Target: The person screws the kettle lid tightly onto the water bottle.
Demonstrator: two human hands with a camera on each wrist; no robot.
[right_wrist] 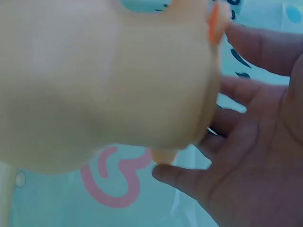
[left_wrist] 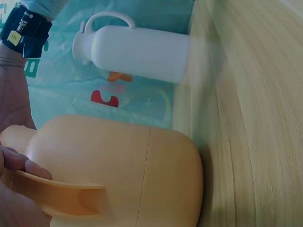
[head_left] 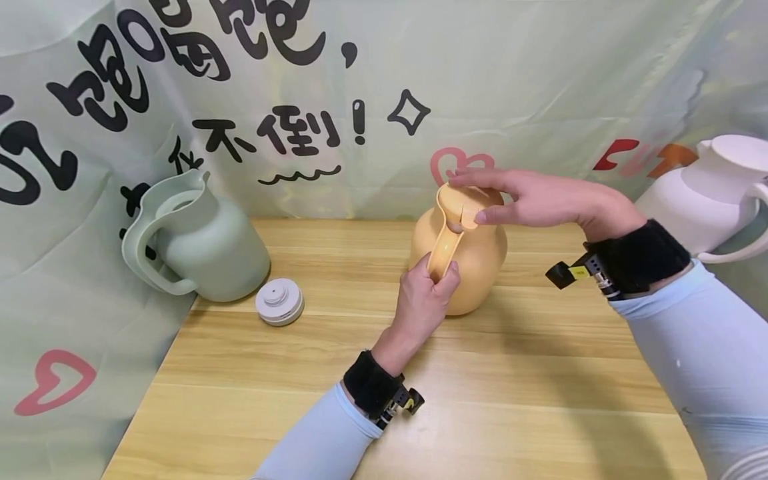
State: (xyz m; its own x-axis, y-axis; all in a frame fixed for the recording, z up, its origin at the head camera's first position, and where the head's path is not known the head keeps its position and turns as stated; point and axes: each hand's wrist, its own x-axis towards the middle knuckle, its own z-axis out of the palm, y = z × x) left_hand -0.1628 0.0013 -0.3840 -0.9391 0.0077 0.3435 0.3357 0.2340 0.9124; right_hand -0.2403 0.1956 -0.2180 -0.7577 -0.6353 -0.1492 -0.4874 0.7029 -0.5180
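Observation:
A yellow-orange thermos jug [head_left: 474, 280] stands upright on the wooden table. My left hand [head_left: 423, 297] grips its handle [head_left: 443, 253], fingers and thumb curled round it; the left wrist view shows the jug's side and handle close up. Across the jug's lid [head_left: 465, 200] lies my right hand [head_left: 528, 197], its fingers straight over the top and its thumb by the lid's tab near the handle. In the right wrist view the fingers [right_wrist: 241, 90] of that hand spread around the jug's top end.
At the left stands a pale green jug [head_left: 225, 247] with an uncovered mouth. A white round stopper [head_left: 279, 301] lies beside it on the table [head_left: 288, 400]. To the right is a white jug [head_left: 708, 200]. A printed cloth [head_left: 528, 87] hangs close behind the table.

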